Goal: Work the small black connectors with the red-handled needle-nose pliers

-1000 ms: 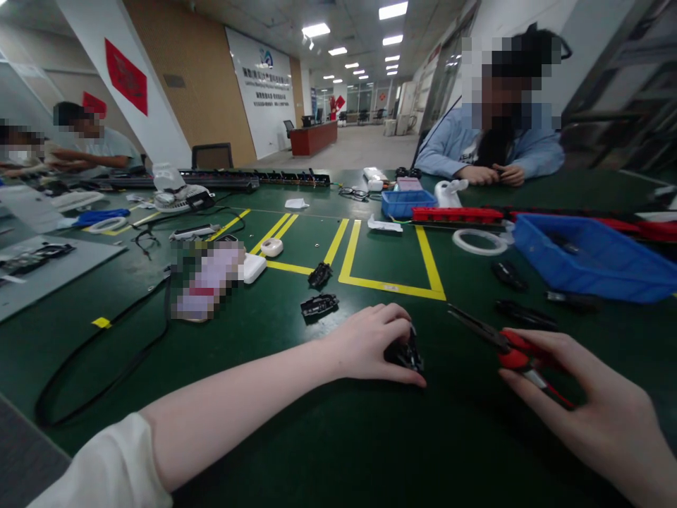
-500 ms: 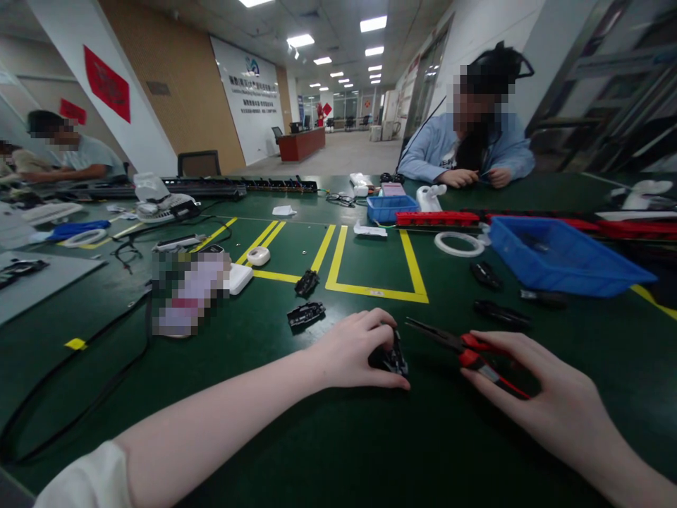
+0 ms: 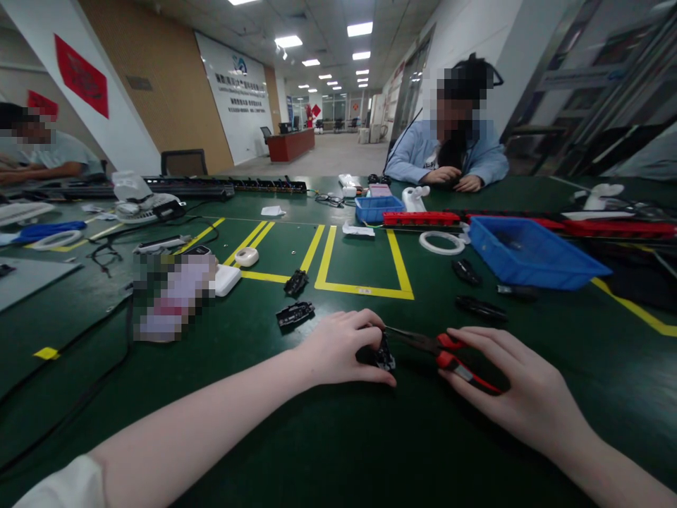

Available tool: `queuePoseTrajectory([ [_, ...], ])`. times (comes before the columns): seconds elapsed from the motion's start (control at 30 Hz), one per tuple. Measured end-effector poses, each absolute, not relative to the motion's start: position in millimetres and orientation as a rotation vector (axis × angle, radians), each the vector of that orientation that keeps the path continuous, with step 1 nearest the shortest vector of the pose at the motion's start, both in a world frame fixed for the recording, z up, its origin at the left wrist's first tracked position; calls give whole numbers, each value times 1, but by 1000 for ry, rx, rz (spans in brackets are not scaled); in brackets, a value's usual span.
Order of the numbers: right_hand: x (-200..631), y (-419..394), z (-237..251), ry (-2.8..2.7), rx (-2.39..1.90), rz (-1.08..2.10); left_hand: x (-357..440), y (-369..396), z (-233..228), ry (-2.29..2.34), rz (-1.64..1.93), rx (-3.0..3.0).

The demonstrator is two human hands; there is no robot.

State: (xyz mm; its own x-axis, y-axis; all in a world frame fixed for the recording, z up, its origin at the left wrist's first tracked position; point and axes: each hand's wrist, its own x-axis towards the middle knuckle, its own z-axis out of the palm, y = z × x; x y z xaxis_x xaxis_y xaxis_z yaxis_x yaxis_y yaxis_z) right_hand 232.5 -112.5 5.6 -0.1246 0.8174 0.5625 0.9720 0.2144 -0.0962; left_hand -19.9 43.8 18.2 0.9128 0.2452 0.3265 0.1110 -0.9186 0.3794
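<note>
My left hand [image 3: 352,349] is curled around a small black plastic part [image 3: 385,354] on the green table, its fingers hiding much of it. Red-handled needle-nose pliers [image 3: 448,351] are gripped in my right hand [image 3: 521,384]. Their thin jaws point left, and the tips come up to the fingertips of my left hand beside the black part; whether they touch it I cannot tell. Two similar black parts lie to the left, one nearer [image 3: 295,315] and one farther [image 3: 296,283].
More black pieces [image 3: 480,307] lie on the right, before a blue bin [image 3: 534,257]. A white ring [image 3: 441,243] sits beside it. A phone [image 3: 177,296], a white case [image 3: 226,280] and a black cable [image 3: 119,367] are at left. Across the table sits a person [image 3: 447,152].
The pliers in my right hand have moved closer to the black part under my left hand. The whole view has shifted slightly, with things appearing farther left.
</note>
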Motion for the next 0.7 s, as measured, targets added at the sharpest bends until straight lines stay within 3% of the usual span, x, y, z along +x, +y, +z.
queuePoseTrajectory([
  [0.7,233,-112,6,-2036,-1585,-550,-18,47,12,210,530,2789],
])
